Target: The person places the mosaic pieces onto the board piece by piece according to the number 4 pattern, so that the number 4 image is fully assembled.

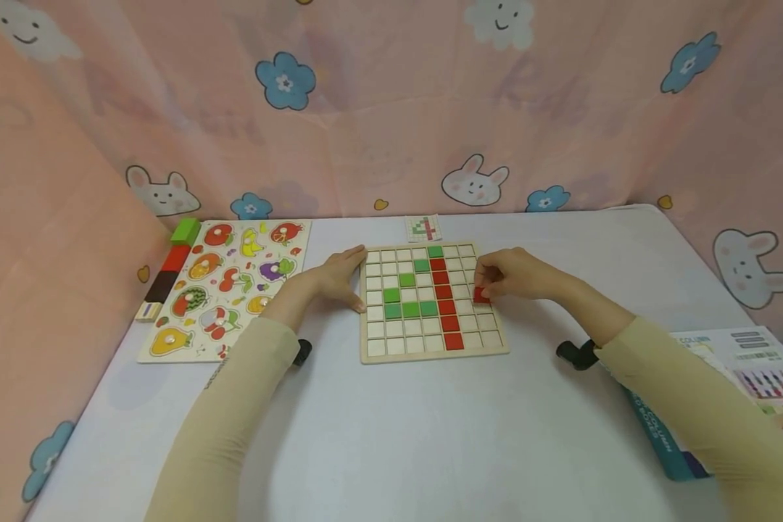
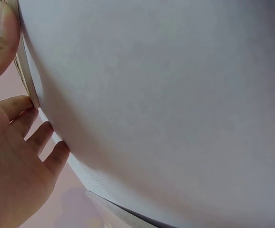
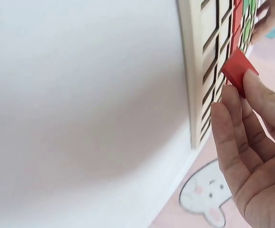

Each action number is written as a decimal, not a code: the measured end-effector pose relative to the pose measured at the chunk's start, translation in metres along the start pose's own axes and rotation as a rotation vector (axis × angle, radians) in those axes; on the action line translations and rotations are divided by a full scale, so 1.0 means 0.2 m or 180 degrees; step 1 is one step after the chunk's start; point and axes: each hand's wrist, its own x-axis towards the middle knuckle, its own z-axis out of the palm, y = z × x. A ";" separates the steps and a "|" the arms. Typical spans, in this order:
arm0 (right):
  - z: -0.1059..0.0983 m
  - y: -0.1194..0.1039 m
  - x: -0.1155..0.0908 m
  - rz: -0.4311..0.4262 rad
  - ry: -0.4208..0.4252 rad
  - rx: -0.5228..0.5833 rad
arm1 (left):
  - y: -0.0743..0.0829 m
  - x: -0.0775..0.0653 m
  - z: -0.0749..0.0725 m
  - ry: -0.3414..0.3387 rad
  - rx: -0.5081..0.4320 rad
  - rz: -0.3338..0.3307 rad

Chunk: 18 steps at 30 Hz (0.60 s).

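Note:
A wooden grid board (image 1: 434, 355) lies on the white table, with a column of red tiles (image 1: 445, 291) and several green tiles (image 1: 391, 295) in its squares. Between thumb and fingers, my right hand (image 1: 512, 273) pinches a red square tile (image 3: 240, 69) over the board's right side. My left hand (image 1: 337, 278) rests at the board's left edge, its thumb and fingers spread along the rim, as the left wrist view also shows. Behind the board lies a small pattern card (image 1: 423, 228) with a green and red figure like the tiles.
To the left lies a fruit puzzle board (image 1: 189, 354), with green, red, dark and pale blocks (image 1: 162, 286) lined along its left edge. A printed box (image 1: 655, 435) sits at the right, partly under my right sleeve. Pink patterned cloth (image 1: 378, 130) hangs behind the table.

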 end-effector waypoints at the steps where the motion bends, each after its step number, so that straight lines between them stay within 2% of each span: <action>1: 0.01 -0.01 0.01 -0.0012 -0.0010 0.0021 | 0.00 0.00 0.00 0.0005 -0.0003 0.0000; 7: 0.07 -0.05 0.06 -0.0048 -0.0064 0.0091 | 0.01 -0.01 0.00 -0.0003 -0.0008 0.0013; 18: 0.11 -0.06 0.07 -0.0092 -0.0064 0.0099 | 0.01 -0.01 0.00 -0.0010 0.0019 0.0031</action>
